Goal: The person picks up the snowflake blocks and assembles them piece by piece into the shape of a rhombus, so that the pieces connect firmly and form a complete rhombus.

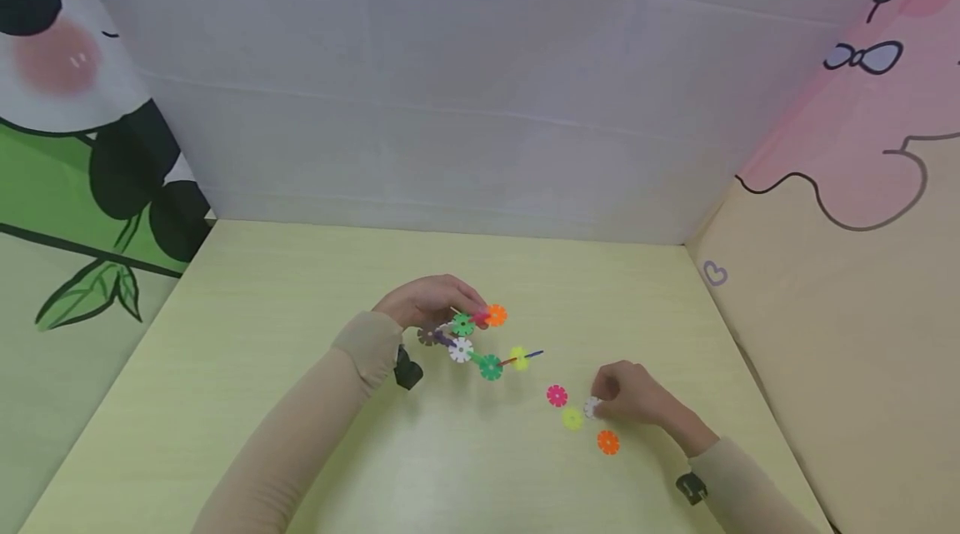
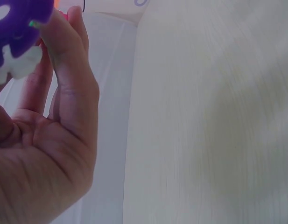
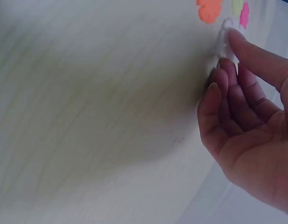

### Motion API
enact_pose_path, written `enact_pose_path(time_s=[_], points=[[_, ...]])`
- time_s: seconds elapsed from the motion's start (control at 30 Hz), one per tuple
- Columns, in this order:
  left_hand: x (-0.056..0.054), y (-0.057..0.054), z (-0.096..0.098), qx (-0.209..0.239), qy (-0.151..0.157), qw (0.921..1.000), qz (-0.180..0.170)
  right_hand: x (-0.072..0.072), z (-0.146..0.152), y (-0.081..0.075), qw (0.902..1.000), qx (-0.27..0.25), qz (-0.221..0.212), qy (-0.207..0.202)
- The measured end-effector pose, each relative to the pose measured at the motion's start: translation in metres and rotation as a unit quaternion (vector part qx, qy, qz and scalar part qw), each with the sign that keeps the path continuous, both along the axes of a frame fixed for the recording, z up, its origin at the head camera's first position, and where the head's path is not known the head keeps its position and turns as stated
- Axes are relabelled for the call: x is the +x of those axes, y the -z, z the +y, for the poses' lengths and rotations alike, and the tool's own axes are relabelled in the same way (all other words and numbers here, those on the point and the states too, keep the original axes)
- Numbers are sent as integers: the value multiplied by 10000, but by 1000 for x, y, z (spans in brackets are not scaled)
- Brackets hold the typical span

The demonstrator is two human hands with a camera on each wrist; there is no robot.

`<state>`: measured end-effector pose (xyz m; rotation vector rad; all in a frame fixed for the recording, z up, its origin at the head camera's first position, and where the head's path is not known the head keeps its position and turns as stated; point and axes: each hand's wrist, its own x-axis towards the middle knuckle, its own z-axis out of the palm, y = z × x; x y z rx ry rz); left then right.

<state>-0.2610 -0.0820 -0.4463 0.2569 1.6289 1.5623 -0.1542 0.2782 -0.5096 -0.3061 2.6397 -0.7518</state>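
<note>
My left hand (image 1: 435, 299) grips a curved chain of interlocked snowflake discs (image 1: 461, 349), raised off the table. Its pieces are white, green, purple, yellow, red and orange, with an orange disc (image 1: 496, 315) at one end. Close up in the left wrist view, a purple disc (image 2: 17, 28) and a white one (image 2: 22, 63) sit by the fingers. Lower right, my right hand (image 1: 633, 394) pinches a white snowflake disc (image 1: 591, 407) between thumb and fingers at the table top. That disc (image 3: 224, 39) looks tilted up in the right wrist view.
Beside the right hand lie a pink disc (image 1: 557, 396), a yellow disc (image 1: 572, 419) and an orange disc (image 1: 608, 442) on the pale wooden table (image 1: 300, 284). A white sheet (image 1: 450, 101) closes off the back, and printed cartoon panels (image 1: 847, 284) stand at both sides.
</note>
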Motion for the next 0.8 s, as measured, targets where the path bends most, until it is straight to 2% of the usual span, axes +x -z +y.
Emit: enact_pose_path(time_s=[0.2, 0.33, 0.47, 0.53, 0.67, 0.8], points=[[-1, 2, -1, 1, 9, 10000, -36, -11, 5, -10, 9993, -353, -47, 114], [-1, 3, -1, 3, -3, 10000, -31, -22, 0, -24, 9957, -719, 549, 179], [-1, 5, -2, 29, -43, 10000, -21, -30, -17, -41, 9856, -1013, 1339, 173], [-2, 6, -2, 36, -67, 10000, -8, -33, -28, -50, 9803, -1154, 1594, 193], [-2, 7, -2, 38, -112, 9999, 14, -37, -50, -62, 9690, -1511, 1945, 218], [-3, 8, -2, 56, -106, 9999, 68, -39, -71, -69, 9606, -1888, 2032, 182]])
